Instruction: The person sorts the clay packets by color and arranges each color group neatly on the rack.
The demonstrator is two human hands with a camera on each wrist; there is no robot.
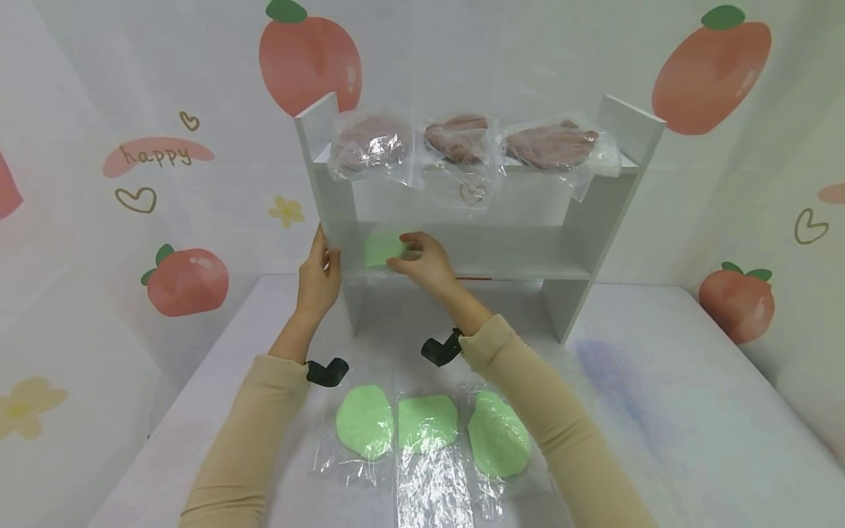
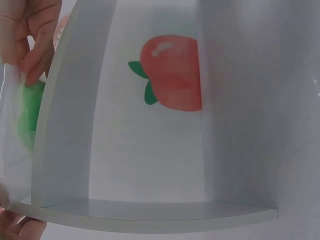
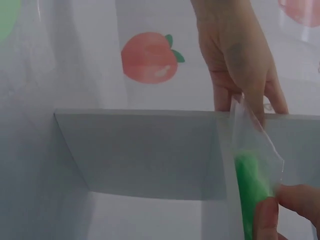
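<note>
On the middle board of the white shelf (image 1: 521,249), at its left end, lies a clear bag with a light green, dough-like slab (image 1: 383,249). My right hand (image 1: 429,264) pinches that bag's right edge between thumb and fingers; the right wrist view shows the fingertips (image 3: 267,212) against the green. At the shelf's left side panel, my left hand (image 1: 319,282) holds the front edge, fingers along the outside and thumb toward the inside. The right wrist view has this left hand (image 3: 237,55) near a raised corner of the bag.
Three clear bags with reddish-brown lumps (image 1: 455,139) fill the top board, their edges hanging over the front. Nearer me on the white table (image 1: 660,411) lie three bagged green slabs (image 1: 428,422) in a row. A fruit-printed curtain (image 1: 488,66) stands behind.
</note>
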